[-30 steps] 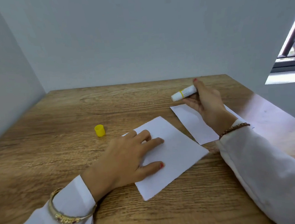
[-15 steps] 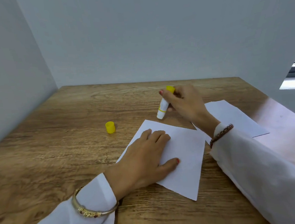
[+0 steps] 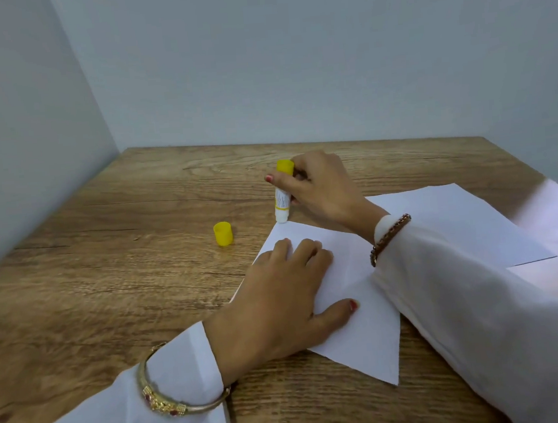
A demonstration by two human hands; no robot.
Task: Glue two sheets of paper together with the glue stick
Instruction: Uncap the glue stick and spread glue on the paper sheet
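Right hand (image 3: 319, 188) grips glue stick (image 3: 283, 201), tip on near sheet (image 3: 361, 305) corner | left hand (image 3: 278, 305) flat, pressing sheet | cap (image 3: 223, 234) off, on table (image 3: 109, 274)

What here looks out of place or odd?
Nothing stands out. The cap stands alone on the table, as expected while the right hand holds the glue stick to the sheet.
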